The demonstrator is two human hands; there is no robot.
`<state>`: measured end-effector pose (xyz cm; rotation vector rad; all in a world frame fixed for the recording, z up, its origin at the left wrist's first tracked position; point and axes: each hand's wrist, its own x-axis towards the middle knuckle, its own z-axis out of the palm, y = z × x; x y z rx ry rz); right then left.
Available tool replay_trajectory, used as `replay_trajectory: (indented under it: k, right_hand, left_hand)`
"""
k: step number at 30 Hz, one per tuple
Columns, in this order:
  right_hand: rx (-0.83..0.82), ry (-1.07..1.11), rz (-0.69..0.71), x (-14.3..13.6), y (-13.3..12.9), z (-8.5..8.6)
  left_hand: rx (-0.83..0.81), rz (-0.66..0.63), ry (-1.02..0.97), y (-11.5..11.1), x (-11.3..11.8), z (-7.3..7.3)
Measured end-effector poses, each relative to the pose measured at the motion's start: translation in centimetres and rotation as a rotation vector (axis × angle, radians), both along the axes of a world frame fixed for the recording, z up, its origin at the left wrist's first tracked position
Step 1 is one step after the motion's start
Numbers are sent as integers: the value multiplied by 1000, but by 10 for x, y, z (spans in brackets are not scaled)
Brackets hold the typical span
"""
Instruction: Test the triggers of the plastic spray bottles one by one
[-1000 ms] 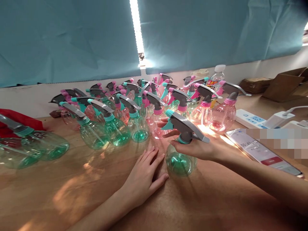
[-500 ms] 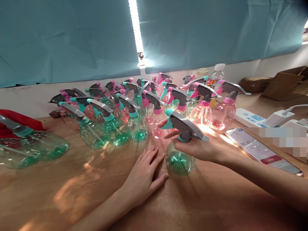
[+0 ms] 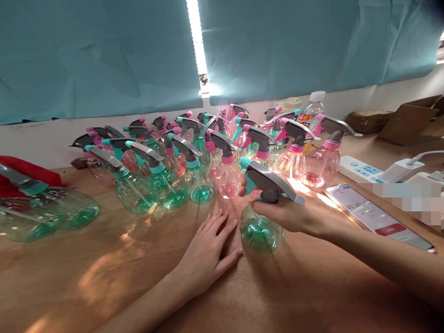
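A green spray bottle [image 3: 262,231] with a grey and teal trigger head stands on the wooden table right of centre. Its neck is gripped by my right hand [image 3: 287,212], with the thumb across the near side and the other fingers mostly hidden behind the head. My left hand [image 3: 211,252] lies flat on the table just left of that bottle, fingers spread and holding nothing. Beyond both hands several green and pink spray bottles stand close together, the nearest being a pink one [image 3: 229,178] and a green one [image 3: 199,185].
At the far left are more green bottles [image 3: 78,210] and a red cloth [image 3: 31,171]. On the right lie a phone [image 3: 378,217] and a white power strip [image 3: 360,170] with plugs. Cardboard boxes [image 3: 409,120] sit at the back right, near a white-capped bottle [image 3: 314,108].
The fingers of my right hand have closed round the neck and trigger of the green spray bottle; they were stretched out before. My left hand has stayed in place.
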<state>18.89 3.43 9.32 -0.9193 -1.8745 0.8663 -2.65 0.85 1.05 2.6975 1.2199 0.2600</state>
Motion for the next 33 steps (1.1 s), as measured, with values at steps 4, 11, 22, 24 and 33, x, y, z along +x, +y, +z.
replay_trajectory:
  k: [4, 11, 22, 24, 33]
  right_hand:
    - [-19, -51, -5, 2, 2, -3]
    - [-91, 64, 19, 8, 13, -30]
    - [-55, 179, 141, 3, 12, -26]
    - [-37, 227, 182, 0, 11, -24]
    - [-93, 186, 169, 1, 12, -23]
  left_hand:
    - [-1, 9, -3, 0, 0, 1]
    - [-2, 10, -10, 0, 0, 1]
    - [11, 4, -13, 1, 0, 1]
    - [10, 1, -18, 1, 1, 1]
    - [-1, 8, -24, 0, 1, 3]
